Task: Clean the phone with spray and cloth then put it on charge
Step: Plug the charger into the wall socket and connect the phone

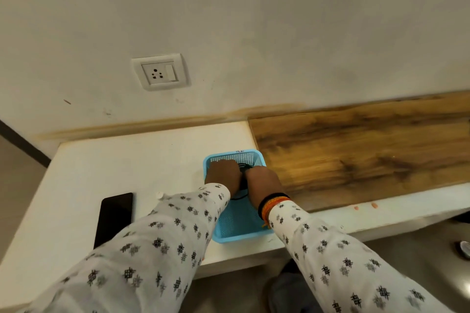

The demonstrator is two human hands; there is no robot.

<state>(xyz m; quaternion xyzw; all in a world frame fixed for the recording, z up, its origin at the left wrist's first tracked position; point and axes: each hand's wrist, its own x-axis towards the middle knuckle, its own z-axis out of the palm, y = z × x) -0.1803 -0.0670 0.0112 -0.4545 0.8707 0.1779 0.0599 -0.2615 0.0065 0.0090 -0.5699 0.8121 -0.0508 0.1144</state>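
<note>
The phone [113, 218] lies flat and dark on the white counter [106, 160], well to the left of both hands and nearer the person than the fingers are, partly covered by the left sleeve [152, 231]. No spray bottle or cloth shows anywhere. Judging from that and from the black cable [241, 187] in the blue basket [236, 234], the step in hand looks like fetching the charger rather than cleaning.

Both hands reach down into the basket. The left hand [223, 173] has its back to the camera and its fingers are hidden beneath it, so I cannot tell whether they grasp anything. The right hand [263, 180] sits just beside it, fingers also turned away and out of sight; a dark coil of cable shows between the two hands, touching or very near them, but a grip cannot be confirmed.

The next move probably calls for lifting the cable and its plug clear of the basket wall without snagging, then carrying it up and left to the wall socket [160, 72], which sits beyond the fingers and above the counter.

To the right of the hands lies a wooden board [361, 152], touching the basket's far corner. A small white cap [159, 195] rests between phone and basket. Nothing stands between the hands and the socket.
</note>
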